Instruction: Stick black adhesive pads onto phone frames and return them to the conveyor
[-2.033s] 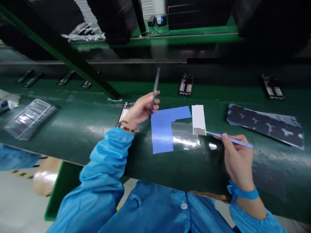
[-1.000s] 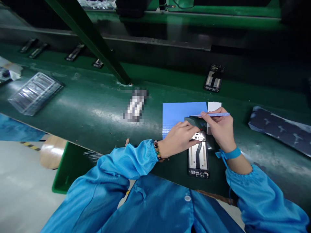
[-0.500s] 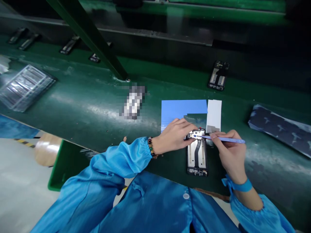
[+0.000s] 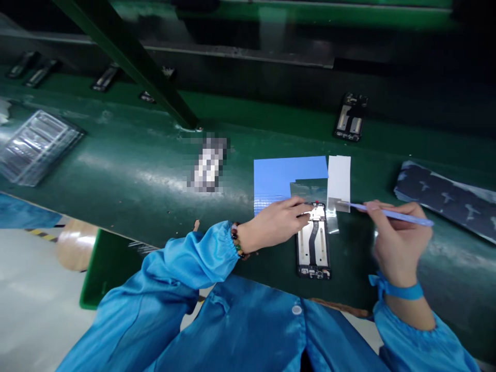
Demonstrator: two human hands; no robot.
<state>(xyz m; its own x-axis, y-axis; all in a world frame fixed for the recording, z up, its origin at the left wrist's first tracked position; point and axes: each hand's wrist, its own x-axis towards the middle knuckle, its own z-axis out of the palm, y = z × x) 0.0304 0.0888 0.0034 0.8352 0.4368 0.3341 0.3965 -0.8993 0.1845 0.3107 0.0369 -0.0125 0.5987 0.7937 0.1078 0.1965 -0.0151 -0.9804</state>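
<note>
An opened phone (image 4: 319,243) lies on the bench in front of me, its board at the top and a dark flat cable running down the middle. My left hand (image 4: 281,221) grips its upper left side, fingers curled over the board, covering part of it. Slim lavender tweezers (image 4: 399,212) are held in my right hand (image 4: 401,240), out to the right of the phone. Their tip is over the lower part of a white paper strip (image 4: 339,175), where a small clear film piece (image 4: 332,222) hangs off the edge. A blue sheet (image 4: 289,168) lies behind my left hand.
Another opened phone (image 4: 351,118) lies farther back. A blurred-out device (image 4: 209,164) is left of the blue sheet. Clear plastic trays (image 4: 39,147) are stacked at far left, dark patterned sheets (image 4: 445,199) at right. A green post (image 4: 135,67) rises from the bench.
My right hand has drawn back to the right with the tweezers, taking their tip off the phone's board to the white strip. My left hand stays at the phone, shifted slightly left.
</note>
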